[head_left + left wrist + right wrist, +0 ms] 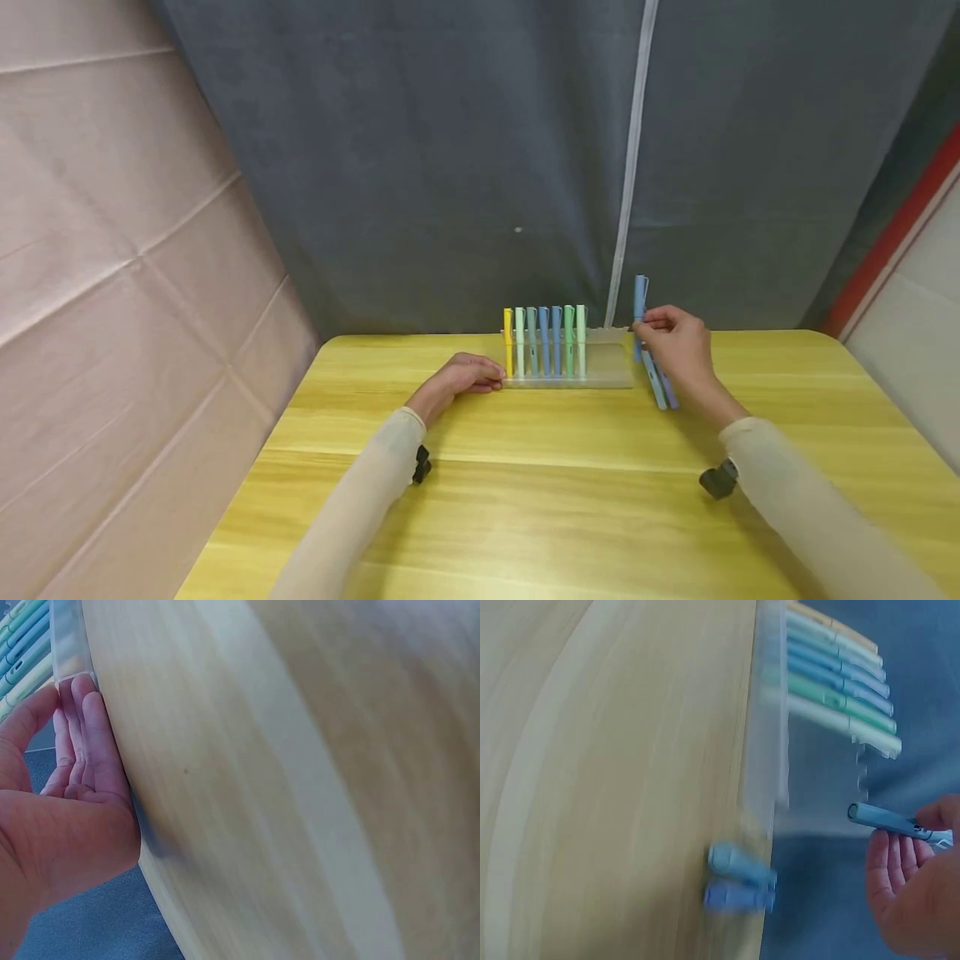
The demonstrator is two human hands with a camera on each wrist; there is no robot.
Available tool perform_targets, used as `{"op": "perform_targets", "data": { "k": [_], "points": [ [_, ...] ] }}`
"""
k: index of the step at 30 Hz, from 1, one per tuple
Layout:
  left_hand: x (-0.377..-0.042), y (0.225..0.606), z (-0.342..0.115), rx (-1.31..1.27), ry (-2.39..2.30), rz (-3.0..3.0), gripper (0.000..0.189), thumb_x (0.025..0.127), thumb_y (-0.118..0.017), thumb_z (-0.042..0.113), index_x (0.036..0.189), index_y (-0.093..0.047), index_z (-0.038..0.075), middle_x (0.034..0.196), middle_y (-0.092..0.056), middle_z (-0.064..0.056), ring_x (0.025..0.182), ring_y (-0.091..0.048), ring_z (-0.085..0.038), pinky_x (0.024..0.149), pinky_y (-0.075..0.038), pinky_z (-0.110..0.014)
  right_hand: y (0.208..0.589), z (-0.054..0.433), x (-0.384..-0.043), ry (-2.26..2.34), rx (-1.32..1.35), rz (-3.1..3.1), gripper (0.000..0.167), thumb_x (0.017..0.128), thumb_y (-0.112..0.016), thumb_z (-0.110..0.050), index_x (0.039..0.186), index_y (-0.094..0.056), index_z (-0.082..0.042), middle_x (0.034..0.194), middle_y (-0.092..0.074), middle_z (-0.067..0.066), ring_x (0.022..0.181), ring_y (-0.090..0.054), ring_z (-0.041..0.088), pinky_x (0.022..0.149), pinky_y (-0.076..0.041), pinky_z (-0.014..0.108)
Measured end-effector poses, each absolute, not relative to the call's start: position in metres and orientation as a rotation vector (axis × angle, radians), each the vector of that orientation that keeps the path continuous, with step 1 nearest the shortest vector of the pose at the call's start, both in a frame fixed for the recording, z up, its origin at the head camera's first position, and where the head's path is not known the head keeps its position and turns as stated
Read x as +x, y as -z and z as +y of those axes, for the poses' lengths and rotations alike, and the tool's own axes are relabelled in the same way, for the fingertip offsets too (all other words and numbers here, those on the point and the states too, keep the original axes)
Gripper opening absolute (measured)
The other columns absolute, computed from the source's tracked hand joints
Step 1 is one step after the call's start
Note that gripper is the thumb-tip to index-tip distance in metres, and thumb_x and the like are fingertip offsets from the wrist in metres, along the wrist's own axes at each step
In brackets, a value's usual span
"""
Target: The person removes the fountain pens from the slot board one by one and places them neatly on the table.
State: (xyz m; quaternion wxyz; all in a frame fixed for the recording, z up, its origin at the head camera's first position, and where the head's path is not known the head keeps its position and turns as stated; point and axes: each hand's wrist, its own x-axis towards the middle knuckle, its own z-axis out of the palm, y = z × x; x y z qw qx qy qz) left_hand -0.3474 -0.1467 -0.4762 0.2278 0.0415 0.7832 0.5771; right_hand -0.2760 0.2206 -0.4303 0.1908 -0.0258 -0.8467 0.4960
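Grey curtain hung behind the yellow desk. My right hand pinched a blue pen upright, long axis vertical, cap end above the fingers, just right of the clear pen rack. My left hand lay with straight fingers pressed against the rack's left end. I judged this the loading step; next the pen needed lining up over a free slot left of my right fingers. Two more pens lay beneath that hand.

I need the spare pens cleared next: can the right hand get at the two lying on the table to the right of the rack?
Probably not yet: the right hand already holds a blue pen upright. The two pens lie uncovered just beneath it.
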Motion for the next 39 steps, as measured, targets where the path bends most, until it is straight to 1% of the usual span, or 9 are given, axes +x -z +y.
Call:
{"op": "perform_targets", "data": {
  "k": [2, 5, 10, 12, 14, 17, 21, 28, 39],
  "points": [
    [-0.347, 0.476, -0.147, 0.118, -1.596, 2.151, 0.019, 0.100, -0.073, 0.015, 0.111, -0.078, 0.001, 0.086, -0.079, 0.003, 0.080, -0.075, -0.007, 0.079, -0.063, -0.022, 0.431, 0.233, -0.273, -1.351, -0.091, -2.412, 0.032, 0.102, -0.067, -0.028, 0.115, -0.071, 0.002, 0.102, -0.073, 0.015, 0.069, -0.064, -0.004, 0.064, -0.057, 0.014],
    [-0.348, 0.474, -0.148, 0.112, -1.592, 2.152, 0.020, 0.100, -0.073, 0.015, 0.112, -0.078, 0.001, 0.088, -0.079, 0.002, 0.080, -0.076, -0.008, 0.080, -0.063, -0.023, 0.434, 0.250, -0.270, -1.227, -0.129, -2.499, 0.034, 0.102, -0.067, -0.029, 0.115, -0.073, 0.001, 0.104, -0.075, 0.020, 0.067, -0.064, -0.001, 0.060, -0.054, 0.016],
    [-0.350, 0.474, -0.151, 0.110, -1.568, 2.164, 0.019, 0.101, -0.072, 0.016, 0.112, -0.079, 0.002, 0.089, -0.080, 0.001, 0.081, -0.076, -0.008, 0.081, -0.063, -0.023, 0.444, 0.271, -0.265, -1.166, -0.160, -2.633, 0.038, 0.103, -0.067, -0.029, 0.118, -0.074, 0.006, 0.108, -0.078, 0.024, 0.071, -0.067, 0.005, 0.060, -0.053, 0.021],
    [-0.350, 0.475, -0.151, 0.114, -1.567, 2.164, 0.019, 0.101, -0.071, 0.016, 0.111, -0.079, 0.002, 0.089, -0.080, 0.001, 0.081, -0.076, -0.008, 0.080, -0.063, -0.023, 0.448, 0.278, -0.264, -1.149, -0.162, -2.684, 0.039, 0.103, -0.066, -0.028, 0.118, -0.074, 0.006, 0.105, -0.079, 0.022, 0.073, -0.067, 0.007, 0.060, -0.052, 0.022],
    [-0.351, 0.475, -0.152, 0.117, -1.567, 2.166, 0.019, 0.101, -0.071, 0.017, 0.111, -0.079, 0.003, 0.089, -0.080, 0.001, 0.081, -0.076, -0.008, 0.080, -0.063, -0.023, 0.453, 0.283, -0.263, -1.130, -0.162, -2.729, 0.038, 0.102, -0.066, -0.027, 0.117, -0.075, 0.006, 0.099, -0.080, 0.019, 0.073, -0.066, 0.009, 0.060, -0.051, 0.024],
    [-0.352, 0.475, -0.151, 0.111, -1.570, 2.162, 0.019, 0.101, -0.072, 0.016, 0.111, -0.079, 0.002, 0.089, -0.080, 0.001, 0.081, -0.076, -0.008, 0.080, -0.063, -0.023, 0.458, 0.287, -0.262, -1.089, -0.170, -2.785, 0.037, 0.100, -0.067, -0.027, 0.113, -0.077, 0.006, 0.089, -0.081, 0.012, 0.071, -0.064, 0.011, 0.059, -0.048, 0.026],
    [-0.352, 0.474, -0.151, 0.112, -1.566, 2.156, 0.019, 0.101, -0.072, 0.016, 0.112, -0.079, 0.002, 0.090, -0.080, 0.001, 0.082, -0.076, -0.008, 0.081, -0.063, -0.023, 0.464, 0.287, -0.258, -1.087, -0.183, -2.850, 0.036, 0.099, -0.068, -0.026, 0.110, -0.077, 0.007, 0.082, -0.079, 0.007, 0.068, -0.063, 0.013, 0.058, -0.049, 0.027],
    [-0.351, 0.474, -0.151, 0.114, -1.563, 2.158, 0.019, 0.101, -0.072, 0.018, 0.111, -0.079, 0.003, 0.092, -0.080, 0.000, 0.082, -0.076, -0.008, 0.082, -0.063, -0.024, 0.467, 0.282, -0.255, -1.076, -0.181, -2.877, 0.034, 0.098, -0.071, -0.026, 0.104, -0.077, 0.007, 0.080, -0.077, 0.009, 0.066, -0.062, 0.015, 0.056, -0.046, 0.029],
    [-0.350, 0.478, -0.149, 0.130, -1.576, 2.147, 0.018, 0.101, -0.072, 0.018, 0.109, -0.079, 0.003, 0.089, -0.080, 0.001, 0.081, -0.076, -0.008, 0.081, -0.063, -0.023, 0.471, 0.283, -0.256, -1.028, -0.164, -2.884, 0.034, 0.098, -0.070, -0.028, 0.101, -0.078, 0.005, 0.075, -0.075, 0.005, 0.064, -0.061, 0.015, 0.055, -0.046, 0.029]
  ]
}}
